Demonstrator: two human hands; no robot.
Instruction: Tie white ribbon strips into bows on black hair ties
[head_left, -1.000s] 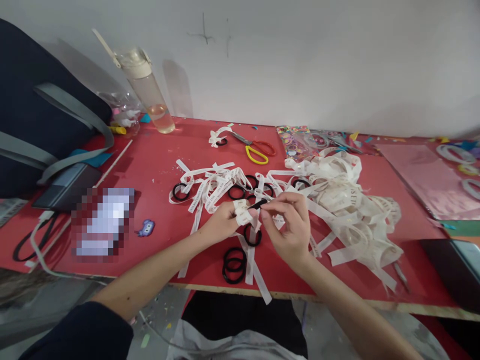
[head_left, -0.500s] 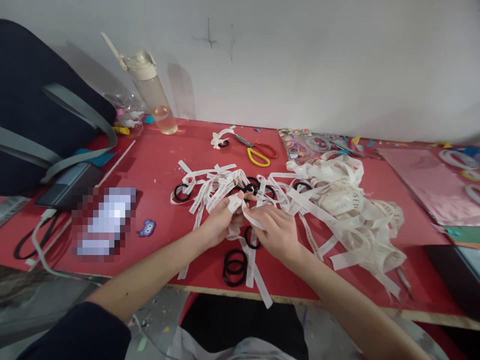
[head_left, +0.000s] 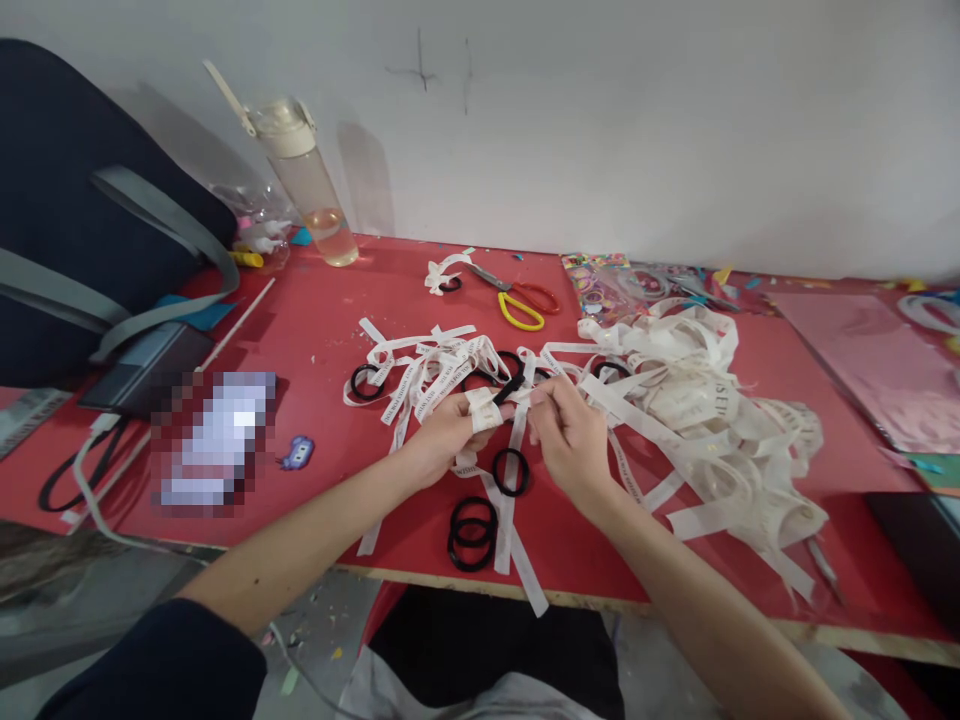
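Observation:
My left hand (head_left: 442, 432) is closed on a white printed ribbon (head_left: 484, 410), which wraps over its thumb and fingers. A black hair tie (head_left: 513, 380) shows just beyond these fingertips; whether they grip it too is hard to see. My right hand (head_left: 568, 432) pinches a ribbon end by the left fingertips, its grip partly hidden. Under and behind both hands lies a tangle of printed ribbons (head_left: 420, 385) with several black hair ties among them. Closer to me, one black ring (head_left: 511, 472) rests on a ribbon strip, and overlapping black rings (head_left: 472, 535) lie near the table edge.
A large heap of white ribbon (head_left: 697, 400) covers the right side of the red table (head_left: 300, 330). Scissors (head_left: 517, 300) with red and yellow handles lie behind. At left are a phone (head_left: 225, 430), a small purple charm (head_left: 298, 453), a bottle (head_left: 319, 190) and a dark bag (head_left: 67, 200).
My right hand has drawn slightly to the right, away from the left hand. The ribbon now lies wrapped over the left thumb and fingers. The view has shifted a little.

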